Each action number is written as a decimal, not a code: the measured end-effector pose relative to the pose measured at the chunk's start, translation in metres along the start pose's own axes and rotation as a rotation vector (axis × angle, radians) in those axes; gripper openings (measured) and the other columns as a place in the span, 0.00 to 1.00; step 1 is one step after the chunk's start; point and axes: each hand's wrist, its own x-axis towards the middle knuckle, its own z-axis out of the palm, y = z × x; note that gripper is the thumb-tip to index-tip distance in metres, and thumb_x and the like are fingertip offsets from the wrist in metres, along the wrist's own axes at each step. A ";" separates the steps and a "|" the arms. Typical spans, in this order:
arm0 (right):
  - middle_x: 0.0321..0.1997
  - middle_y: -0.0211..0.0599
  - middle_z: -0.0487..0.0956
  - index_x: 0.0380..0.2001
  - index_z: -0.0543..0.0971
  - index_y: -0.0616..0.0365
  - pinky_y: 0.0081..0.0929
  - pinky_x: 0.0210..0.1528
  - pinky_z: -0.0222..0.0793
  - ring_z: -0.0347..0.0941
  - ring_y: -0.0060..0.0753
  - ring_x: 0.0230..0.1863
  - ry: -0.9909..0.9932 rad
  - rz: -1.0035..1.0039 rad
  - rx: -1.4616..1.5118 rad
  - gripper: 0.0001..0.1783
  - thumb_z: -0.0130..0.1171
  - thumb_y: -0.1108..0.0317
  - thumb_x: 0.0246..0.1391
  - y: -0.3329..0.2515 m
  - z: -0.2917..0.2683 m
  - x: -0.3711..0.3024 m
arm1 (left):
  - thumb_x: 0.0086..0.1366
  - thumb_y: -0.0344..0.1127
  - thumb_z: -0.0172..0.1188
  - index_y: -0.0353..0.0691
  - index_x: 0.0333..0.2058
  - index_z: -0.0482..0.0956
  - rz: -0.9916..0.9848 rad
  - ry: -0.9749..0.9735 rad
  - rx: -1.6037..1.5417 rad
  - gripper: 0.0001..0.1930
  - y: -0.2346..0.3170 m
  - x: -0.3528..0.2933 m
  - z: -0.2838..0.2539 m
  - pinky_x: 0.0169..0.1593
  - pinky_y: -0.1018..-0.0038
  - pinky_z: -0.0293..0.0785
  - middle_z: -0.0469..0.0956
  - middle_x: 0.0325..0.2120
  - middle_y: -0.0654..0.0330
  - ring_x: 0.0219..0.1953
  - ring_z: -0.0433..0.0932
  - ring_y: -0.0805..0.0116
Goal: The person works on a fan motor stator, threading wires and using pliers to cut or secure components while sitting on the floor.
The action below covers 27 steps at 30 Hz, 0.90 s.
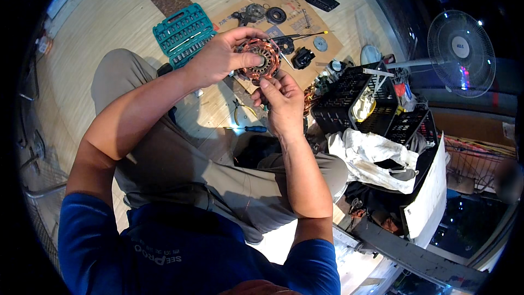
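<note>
My left hand (221, 54) grips a round motor stator (261, 60) wound with copper wire, holding it up over my lap by its left rim. My right hand (281, 101) is just below it, with the fingertips pinching at the lower edge of the copper winding. I sit on a pale wooden floor with my knees bent, in grey trousers and a blue shirt.
A teal socket set case (183, 33) lies open on the floor ahead. Motor parts lie on a cardboard sheet (295, 19). A blue-handled screwdriver (251, 129) and pliers (237, 110) lie by my legs. Black crates (365, 101), white rags (376, 155) and a fan (461, 52) stand to the right.
</note>
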 end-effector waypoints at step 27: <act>0.33 0.40 0.80 0.45 0.72 0.68 0.18 0.23 0.68 0.73 0.22 0.23 -0.035 0.123 -0.012 0.16 0.60 0.72 0.56 0.006 0.004 0.001 | 0.62 0.37 0.62 0.36 0.52 0.69 -0.069 0.108 -0.150 0.22 -0.017 0.006 -0.004 0.31 0.81 0.77 0.78 0.39 0.58 0.35 0.79 0.76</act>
